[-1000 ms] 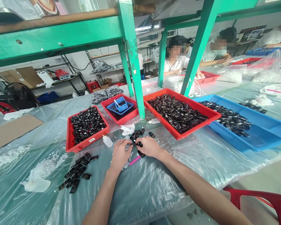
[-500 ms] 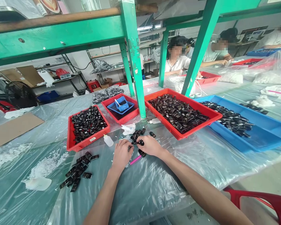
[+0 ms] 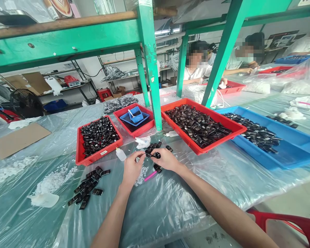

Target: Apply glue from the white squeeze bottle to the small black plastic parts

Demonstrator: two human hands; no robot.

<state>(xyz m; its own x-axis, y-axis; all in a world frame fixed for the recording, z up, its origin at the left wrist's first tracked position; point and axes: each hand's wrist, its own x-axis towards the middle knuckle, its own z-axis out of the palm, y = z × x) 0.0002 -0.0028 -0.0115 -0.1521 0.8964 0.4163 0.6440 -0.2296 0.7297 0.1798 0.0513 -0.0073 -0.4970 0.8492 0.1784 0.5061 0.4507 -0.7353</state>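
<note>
My left hand point(image 3: 132, 168) and my right hand point(image 3: 166, 159) meet over the plastic-covered table, both pinching one small black glossy part point(image 3: 154, 155). A little heap of the same black parts point(image 3: 153, 147) lies just beyond my fingers, and one more point(image 3: 157, 168) sits under my right hand. A pink pen-like stick point(image 3: 150, 176) lies between my wrists beside a scatter of white bits point(image 3: 141, 173). A small white squeeze bottle point(image 3: 120, 154) stands left of my left hand.
A row of finished black parts point(image 3: 88, 187) lies at the left. Red trays point(image 3: 97, 138) point(image 3: 202, 125) and a blue tray point(image 3: 274, 137) hold many black parts. A green frame post point(image 3: 152, 65) rises behind the heap. Other people sit working at the far side. A red stool point(image 3: 291, 222) is at lower right.
Both hands stay together on the small black part, raised and shifted slightly away from me. My left fingers have moved up to its end.
</note>
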